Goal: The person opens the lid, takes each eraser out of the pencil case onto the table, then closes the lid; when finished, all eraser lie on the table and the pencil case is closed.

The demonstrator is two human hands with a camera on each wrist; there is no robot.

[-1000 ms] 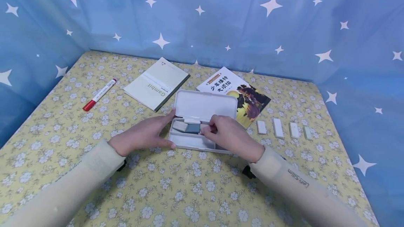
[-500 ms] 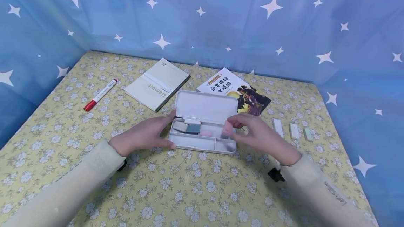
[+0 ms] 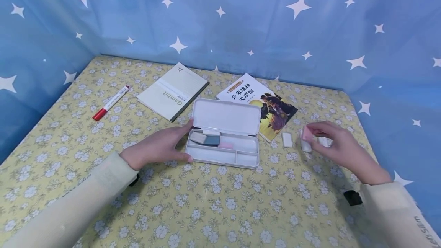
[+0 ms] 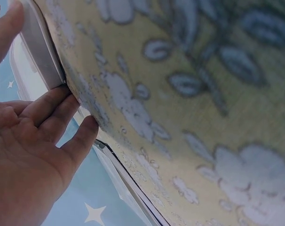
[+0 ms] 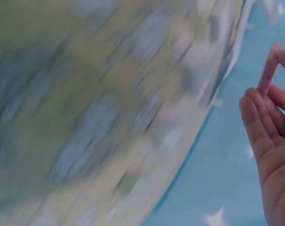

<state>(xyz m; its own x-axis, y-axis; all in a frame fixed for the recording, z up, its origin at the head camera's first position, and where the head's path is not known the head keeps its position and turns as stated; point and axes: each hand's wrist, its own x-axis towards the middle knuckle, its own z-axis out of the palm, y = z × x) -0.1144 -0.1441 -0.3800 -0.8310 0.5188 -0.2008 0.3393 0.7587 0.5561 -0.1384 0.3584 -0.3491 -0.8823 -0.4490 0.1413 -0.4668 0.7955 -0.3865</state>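
Note:
A white pencil case (image 3: 210, 155) lies with its lid raised. My left hand (image 3: 160, 144) holds its left end, thumb at the front corner and fingers by the hinge. In its back compartment sit a blue-grey eraser (image 3: 212, 141), white erasers (image 3: 198, 137) and a pink piece (image 3: 225, 146). Off to the right, my right hand (image 3: 339, 146) pinches a pink eraser (image 3: 306, 133) between thumb and fingers, above a row of erasers. The right wrist view shows this pink eraser (image 5: 268, 70) edge-on. A white eraser (image 3: 286, 140) lies left of that hand, which partly covers others.
Behind the case are a Gambit notebook (image 3: 169, 93) and an illustrated book (image 3: 272, 114). A red-capped marker (image 3: 111, 103) lies at the left. The floral tablecloth (image 3: 206, 209) meets blue starry curtains (image 3: 220, 30) at the back and sides.
My right hand has lifted the pink eraser out of the pencil case and carried it right, over the row of erasers. My left hand has stayed on the case.

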